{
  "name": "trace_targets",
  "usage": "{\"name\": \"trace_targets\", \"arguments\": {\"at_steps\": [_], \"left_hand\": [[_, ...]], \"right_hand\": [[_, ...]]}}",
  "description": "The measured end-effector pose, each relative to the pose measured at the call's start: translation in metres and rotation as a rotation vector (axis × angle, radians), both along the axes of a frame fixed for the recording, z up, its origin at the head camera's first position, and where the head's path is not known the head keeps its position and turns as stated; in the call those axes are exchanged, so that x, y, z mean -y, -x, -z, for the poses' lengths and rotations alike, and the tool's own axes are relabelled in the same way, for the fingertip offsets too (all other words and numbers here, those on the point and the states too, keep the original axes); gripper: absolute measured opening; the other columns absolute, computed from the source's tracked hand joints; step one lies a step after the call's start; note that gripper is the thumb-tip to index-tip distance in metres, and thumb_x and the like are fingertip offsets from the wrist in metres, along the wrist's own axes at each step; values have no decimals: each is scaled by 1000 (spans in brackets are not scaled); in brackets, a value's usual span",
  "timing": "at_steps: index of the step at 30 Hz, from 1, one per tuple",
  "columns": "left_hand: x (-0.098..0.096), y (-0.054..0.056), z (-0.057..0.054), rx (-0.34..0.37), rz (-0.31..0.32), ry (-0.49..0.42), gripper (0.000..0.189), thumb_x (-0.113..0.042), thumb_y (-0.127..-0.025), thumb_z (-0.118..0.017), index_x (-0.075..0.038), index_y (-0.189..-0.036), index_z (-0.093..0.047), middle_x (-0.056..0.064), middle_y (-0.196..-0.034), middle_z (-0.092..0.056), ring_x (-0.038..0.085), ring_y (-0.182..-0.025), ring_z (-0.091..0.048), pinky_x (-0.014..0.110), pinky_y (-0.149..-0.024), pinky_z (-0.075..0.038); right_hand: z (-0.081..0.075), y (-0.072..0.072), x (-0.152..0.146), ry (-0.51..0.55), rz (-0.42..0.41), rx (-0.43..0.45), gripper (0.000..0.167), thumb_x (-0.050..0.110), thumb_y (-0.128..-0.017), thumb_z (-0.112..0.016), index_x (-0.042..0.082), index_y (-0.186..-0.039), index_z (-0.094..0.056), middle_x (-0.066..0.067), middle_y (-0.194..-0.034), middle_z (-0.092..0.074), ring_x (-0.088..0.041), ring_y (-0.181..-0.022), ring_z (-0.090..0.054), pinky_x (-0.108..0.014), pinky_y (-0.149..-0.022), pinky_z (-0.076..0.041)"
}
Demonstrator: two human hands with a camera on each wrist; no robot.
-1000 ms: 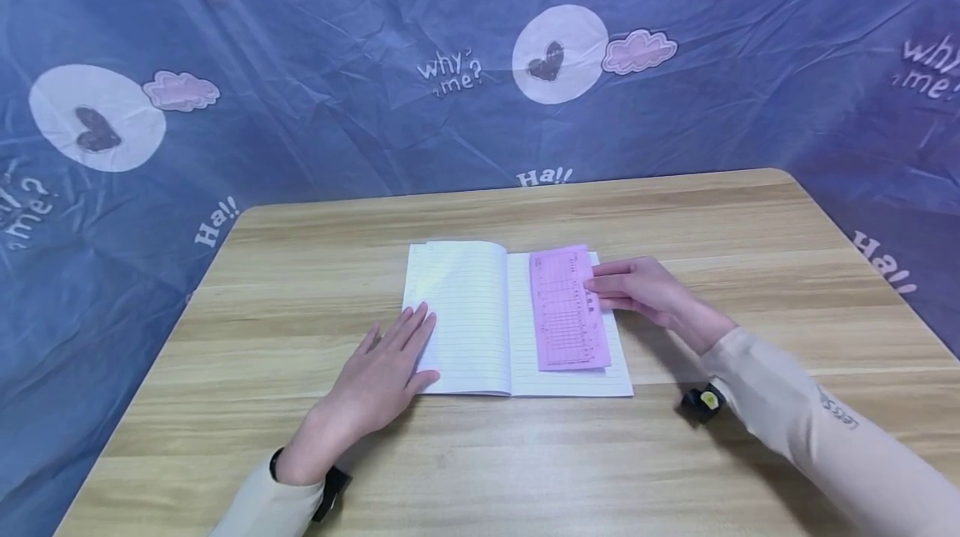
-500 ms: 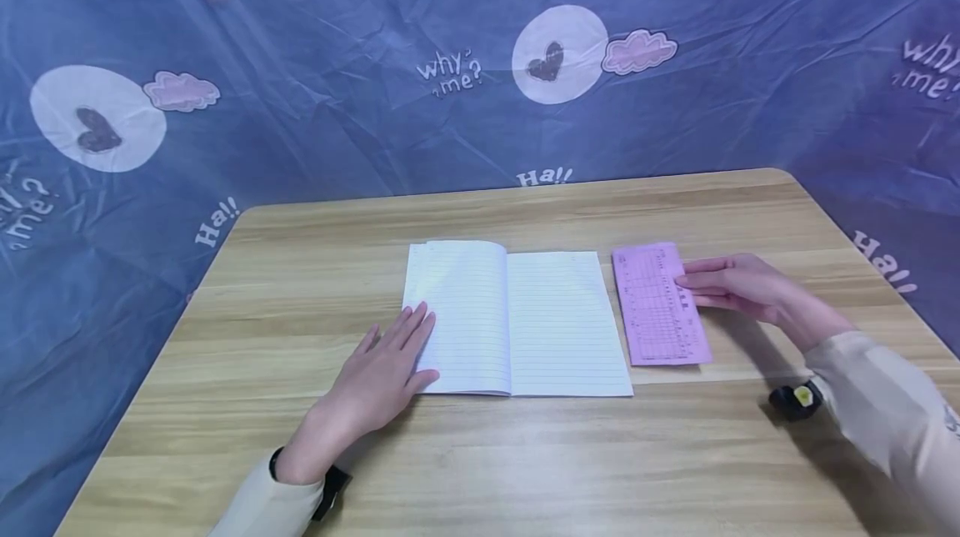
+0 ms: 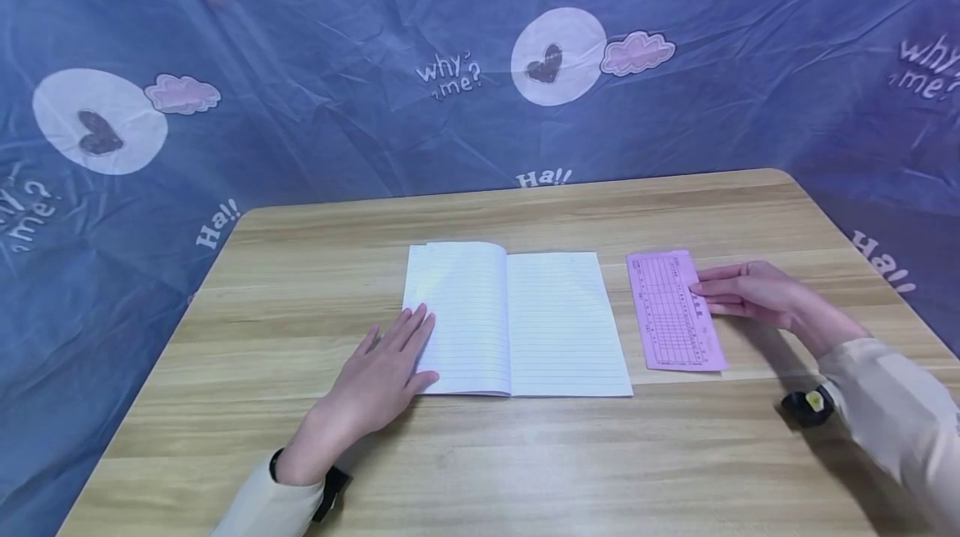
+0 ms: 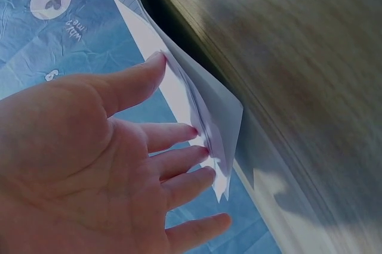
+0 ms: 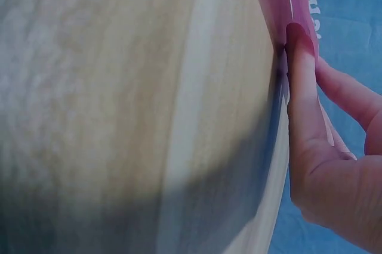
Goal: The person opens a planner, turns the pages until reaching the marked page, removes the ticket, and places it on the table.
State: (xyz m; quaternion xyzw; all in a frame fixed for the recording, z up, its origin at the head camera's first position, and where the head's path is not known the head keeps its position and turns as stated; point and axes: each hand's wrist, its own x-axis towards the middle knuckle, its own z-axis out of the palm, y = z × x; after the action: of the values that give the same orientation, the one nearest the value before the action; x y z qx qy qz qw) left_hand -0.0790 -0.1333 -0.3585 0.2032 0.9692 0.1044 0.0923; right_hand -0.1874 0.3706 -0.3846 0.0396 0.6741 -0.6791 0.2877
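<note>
An open notebook (image 3: pixel 566 324) with white ruled pages lies on the table, its left pages bowed up near the spine. My left hand (image 3: pixel 386 374) rests on the left page's outer edge, fingers straight and slightly spread. In the left wrist view, the thumb and fingertips of that hand (image 4: pixel 113 152) touch the loose page edges. To the right of the notebook is a pink printed paper form (image 3: pixel 675 312) with a table grid. My right hand (image 3: pixel 757 295) pinches its right edge. The right wrist view has the pink form (image 5: pixel 304 3) between thumb and finger, close over the wood.
The wooden table (image 3: pixel 525 462) has its far edge against a blue patterned cloth (image 3: pixel 337 87). Small black cameras are strapped at both wrists, the right camera (image 3: pixel 808 406) hanging below the sleeve.
My right hand has carried the pink form rightward off the notebook's right page, then slightly nearer over the table. The right page now shows fully. My left hand has stayed in place.
</note>
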Motion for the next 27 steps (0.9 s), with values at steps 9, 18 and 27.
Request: {"name": "trace_targets", "arguments": {"at_steps": [9,18,27], "left_hand": [[0,1,0,3,-3,3,70,-36,-100,-56,-3,-154,-26,13,-162,-19,30,-148,-16,61,-114,-17],[0,1,-1,14,-7,4,70,-35,-100,-56,-3,-154,-26,13,-162,-18,31,-148,-15,61,-114,-17],[-1,2,-2,21,-12,6,71,-35,-100,-56,-3,-155,-25,13,-162,-17,31,-148,-14,60,-114,-16]], "right_hand": [[-5,-5,-1,-26,14,-39,23,-7,-97,-52,1,-107,-71,-5,-95,-73,-17,-88,-72,-31,-81,-57],[-26,-34,24,-656,-64,-442,43,7,-96,-61,-24,-124,-50,-29,-102,-69,-25,-83,-72,-38,-72,-59],[-17,-101,95,-923,-207,-1091,46,13,-87,-73,-8,-126,-60,-27,-109,-67,-32,-82,-70,-45,-69,-59]]}}
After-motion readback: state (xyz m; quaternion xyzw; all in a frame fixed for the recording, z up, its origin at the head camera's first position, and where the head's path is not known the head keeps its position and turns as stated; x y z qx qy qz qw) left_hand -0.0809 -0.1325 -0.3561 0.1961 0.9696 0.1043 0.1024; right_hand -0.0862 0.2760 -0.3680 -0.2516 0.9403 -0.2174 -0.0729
